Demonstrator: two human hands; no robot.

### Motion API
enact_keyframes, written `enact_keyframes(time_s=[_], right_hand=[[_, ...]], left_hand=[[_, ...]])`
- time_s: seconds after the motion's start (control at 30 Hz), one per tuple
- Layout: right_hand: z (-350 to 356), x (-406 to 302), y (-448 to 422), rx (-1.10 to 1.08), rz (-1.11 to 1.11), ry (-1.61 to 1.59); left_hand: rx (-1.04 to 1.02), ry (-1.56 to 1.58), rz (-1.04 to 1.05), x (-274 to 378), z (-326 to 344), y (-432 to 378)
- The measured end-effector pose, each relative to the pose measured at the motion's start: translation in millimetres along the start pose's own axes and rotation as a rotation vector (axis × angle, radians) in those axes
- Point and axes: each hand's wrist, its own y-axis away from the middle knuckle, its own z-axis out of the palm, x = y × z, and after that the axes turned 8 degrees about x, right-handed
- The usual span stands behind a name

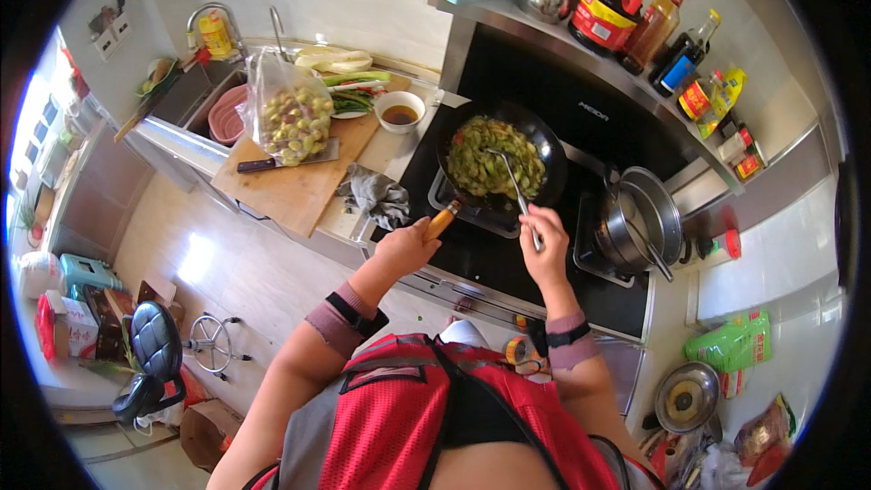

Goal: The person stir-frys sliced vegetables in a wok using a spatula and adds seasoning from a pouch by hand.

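Observation:
My left hand (406,248) is closed around the wooden handle (442,220) of a black wok (554,163) on the left burner. Chopped green vegetables (490,150) with some red bits fill the wok's bottom. In my right hand (545,239) is a metal spatula or spoon (515,184), its far end down in the vegetables. A grey cloth (378,196) lies crumpled left of the wok, and a white bowl of brown liquid (399,112) stands farther back.
Left of the stove, a wooden cutting board (279,199) bears a knife (256,165) and a plastic bag of round fruit (292,116). Stacked metal pots (629,231) occupy the right burner. Bottles and jars (603,17) line the ledge behind. A wheeled stool base (209,342) is on the floor.

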Motion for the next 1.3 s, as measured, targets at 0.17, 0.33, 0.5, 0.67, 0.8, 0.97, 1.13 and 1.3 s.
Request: enact_keyframes(time_s=[0.17,0.33,0.5,0.67,0.8,0.97,1.13,1.3], right_hand=[[5.7,-6.7,32.9,0.045,0.036,0.009],[16.3,-2.5,49.2,0.057,-0.025,0.059],[18.9,3.3,58.8,0.063,-0.029,0.064],[14.3,-1.6,59.0,0.072,0.039,0.027],[11.1,-1.3,59.1,0.048,0.044,0.041],[7.8,-9.0,61.0,0.054,0.045,0.064],[9.0,-7.6,65.9,0.061,0.057,0.065],[8.3,-12.0,65.8,0.068,0.016,0.081]], left_hand=[[-0.003,-0.075,0.018,3.1,-2.6,0.4],[0.056,-0.079,0.073,-2.8,5.4,-2.0],[0.011,-0.072,0.046,6.3,0.0,1.7],[0.022,-0.041,0.049,0.9,6.7,-0.9],[0.038,-0.050,0.071,-0.6,6.9,0.5],[0.026,-0.083,0.038,7.5,-0.1,6.3],[0.000,-0.093,0.046,10.3,-3.7,6.2],[0.021,-0.087,0.039,6.0,-0.4,4.5]])
